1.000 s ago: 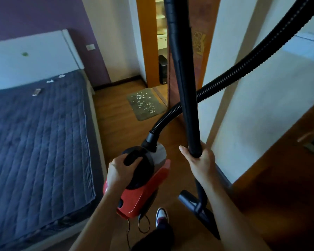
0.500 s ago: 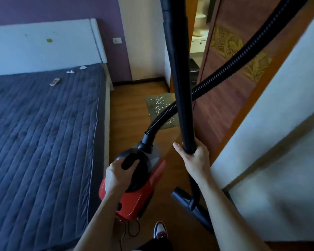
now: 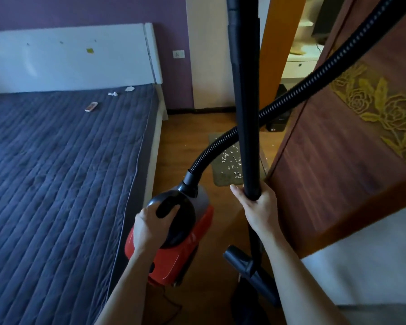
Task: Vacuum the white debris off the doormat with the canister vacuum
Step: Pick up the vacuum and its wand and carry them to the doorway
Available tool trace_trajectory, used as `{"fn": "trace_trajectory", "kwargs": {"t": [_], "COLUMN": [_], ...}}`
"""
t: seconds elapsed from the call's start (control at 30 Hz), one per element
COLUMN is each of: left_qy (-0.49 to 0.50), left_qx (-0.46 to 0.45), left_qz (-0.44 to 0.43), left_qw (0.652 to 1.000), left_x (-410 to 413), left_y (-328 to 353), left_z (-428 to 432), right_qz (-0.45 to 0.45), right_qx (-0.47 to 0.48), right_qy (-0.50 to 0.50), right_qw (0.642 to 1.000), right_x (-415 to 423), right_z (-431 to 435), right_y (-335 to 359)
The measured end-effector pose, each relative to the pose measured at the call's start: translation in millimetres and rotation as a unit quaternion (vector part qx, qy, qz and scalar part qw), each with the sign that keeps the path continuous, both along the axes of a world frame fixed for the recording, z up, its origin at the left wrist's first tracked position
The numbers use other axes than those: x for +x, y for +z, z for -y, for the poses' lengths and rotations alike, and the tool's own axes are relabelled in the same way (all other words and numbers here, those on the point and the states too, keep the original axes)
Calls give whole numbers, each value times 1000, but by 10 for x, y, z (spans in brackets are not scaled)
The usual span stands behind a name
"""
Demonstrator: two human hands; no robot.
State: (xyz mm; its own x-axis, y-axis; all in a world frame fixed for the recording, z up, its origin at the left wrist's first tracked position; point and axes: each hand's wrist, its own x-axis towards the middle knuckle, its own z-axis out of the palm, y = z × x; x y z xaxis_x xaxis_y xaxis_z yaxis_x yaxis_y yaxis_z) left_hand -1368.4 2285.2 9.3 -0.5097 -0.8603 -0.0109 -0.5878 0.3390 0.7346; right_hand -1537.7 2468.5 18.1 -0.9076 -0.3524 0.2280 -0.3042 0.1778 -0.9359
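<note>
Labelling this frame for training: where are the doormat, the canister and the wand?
doormat (image 3: 223,177): head view, bare near-left corner.
canister (image 3: 174,261): head view, red side of the body.
wand (image 3: 245,78): head view, upper stretch of the black tube.

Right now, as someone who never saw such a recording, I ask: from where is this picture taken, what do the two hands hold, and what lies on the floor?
There is no robot: a camera on a person's head looks down at their hands. The left hand grips the black handle of the red canister vacuum. The right hand grips the wand, with the floor nozzle below and the ribbed hose crossing it. Ahead on the wooden floor lies the doormat with white debris.
</note>
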Motion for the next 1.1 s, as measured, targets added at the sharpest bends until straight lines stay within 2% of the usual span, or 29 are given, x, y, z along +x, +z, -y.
{"fn": "trace_trajectory", "kwargs": {"t": [0.2, 0.5, 0.83, 1.1], "left_qy": [45, 117, 150, 173], "left_qx": [-2, 4, -3, 25], "left_qz": [-8, 1, -9, -10], "left_qw": [999, 993, 989, 985], "left_x": [-919, -2490, -3524, -4406], "left_y": [-86, 120, 111, -22], "left_z": [428, 865, 1511, 2605], "right_qz": [-3, 6, 35, 33], "right_qx": [-17, -35, -43, -14], "right_qy": [9, 114, 150, 146], "right_qw": [1000, 993, 987, 989], "right_x": [-1123, -2941, -4093, -5030], "right_z": [476, 1127, 1951, 3039], "right_y": [-44, 91, 19, -107]}}
